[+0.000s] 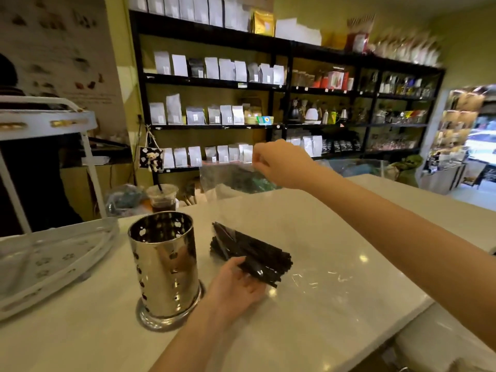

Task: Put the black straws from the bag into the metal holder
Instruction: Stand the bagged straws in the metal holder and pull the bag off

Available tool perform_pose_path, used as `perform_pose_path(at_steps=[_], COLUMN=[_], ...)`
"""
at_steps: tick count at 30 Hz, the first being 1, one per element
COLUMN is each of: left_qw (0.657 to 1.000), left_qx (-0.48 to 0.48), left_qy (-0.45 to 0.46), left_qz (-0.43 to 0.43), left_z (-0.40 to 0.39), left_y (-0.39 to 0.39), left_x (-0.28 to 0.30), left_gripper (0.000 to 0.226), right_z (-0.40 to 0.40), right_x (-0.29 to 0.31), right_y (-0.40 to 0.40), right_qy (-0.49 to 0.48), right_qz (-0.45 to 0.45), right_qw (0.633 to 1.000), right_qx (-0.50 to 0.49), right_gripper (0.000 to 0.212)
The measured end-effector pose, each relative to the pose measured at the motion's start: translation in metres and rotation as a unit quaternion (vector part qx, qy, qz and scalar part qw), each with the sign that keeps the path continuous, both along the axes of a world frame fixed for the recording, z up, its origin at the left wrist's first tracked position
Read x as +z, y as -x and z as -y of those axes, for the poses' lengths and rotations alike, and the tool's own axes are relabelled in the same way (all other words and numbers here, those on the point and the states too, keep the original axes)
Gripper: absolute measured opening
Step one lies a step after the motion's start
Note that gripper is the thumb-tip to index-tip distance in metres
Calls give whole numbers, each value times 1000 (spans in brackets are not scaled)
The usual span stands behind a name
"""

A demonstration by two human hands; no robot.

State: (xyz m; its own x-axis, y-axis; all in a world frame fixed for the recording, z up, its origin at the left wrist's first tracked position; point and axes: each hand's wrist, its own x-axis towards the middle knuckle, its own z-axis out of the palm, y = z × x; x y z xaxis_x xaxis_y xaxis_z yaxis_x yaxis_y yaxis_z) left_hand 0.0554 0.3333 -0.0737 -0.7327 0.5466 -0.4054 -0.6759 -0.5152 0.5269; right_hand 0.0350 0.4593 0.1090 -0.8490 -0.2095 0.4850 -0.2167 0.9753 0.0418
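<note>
A bundle of black straws (pixel 251 252) lies on the white counter, its far end still inside a clear plastic bag (pixel 230 194). My left hand (pixel 236 285) grips the near end of the bundle. My right hand (pixel 279 163) pinches the bag's top edge and holds it up above the counter. The shiny perforated metal holder (pixel 164 264) stands upright just left of the straws, with nothing visible inside it.
A white wire tray (pixel 48 261) sits at the counter's left. An iced drink cup with a straw (pixel 161 197) stands behind the holder. Black shelves of pouches (pixel 214 71) line the back wall. The counter edge (pixel 418 307) runs along the right.
</note>
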Motion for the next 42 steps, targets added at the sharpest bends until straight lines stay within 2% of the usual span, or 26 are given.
perform_pose_path(at_steps=[6, 9, 13, 15, 22, 24, 26, 30, 33, 34, 36, 38, 42], left_qw=[1000, 995, 970, 960, 959, 965, 967, 964, 956, 954, 954, 951, 941], left_qx=[3, 27, 81, 98, 122, 130, 142, 156, 166, 173, 180, 188, 193], left_qy=[-13, -91, -221, -243, -188, -132, -83, -18, 53, 66, 66, 78, 97], left_qz=[-7, -18, -64, -104, -172, -187, -194, -213, -235, -235, -231, -233, -262], left_z=[5, 7, 17, 29, 84, 99, 113, 136, 144, 146, 150, 154, 152], left_y=[5, 5, 6, 11, 51, 61, 73, 101, 119, 126, 140, 152, 168], left_x=[27, 50, 88, 106, 140, 143, 145, 146, 152, 155, 162, 169, 177], left_gripper=[53, 48, 61, 55, 58, 50, 32, 47, 34, 33, 47, 58, 46], right_z=[-1, 4, 9, 12, 24, 29, 34, 44, 46, 45, 44, 42, 38], right_x=[54, 83, 113, 118, 100, 91, 83, 69, 64, 63, 62, 62, 59], right_y=[3, 1, 4, 7, 33, 44, 55, 72, 84, 90, 99, 111, 130], right_qy=[88, 144, 250, 280, 371, 388, 418, 497, 563, 567, 551, 554, 578], right_qz=[-25, -76, -156, -173, -183, -165, -144, -83, 16, 55, 114, 135, 129], right_qw=[995, 985, 952, 941, 905, 901, 890, 856, 819, 816, 822, 813, 786], right_qx=[30, 60, 77, 82, 102, 106, 108, 120, 107, 97, 90, 116, 176], right_gripper=[20, 22, 20, 20, 16, 15, 15, 18, 27, 29, 31, 34, 27])
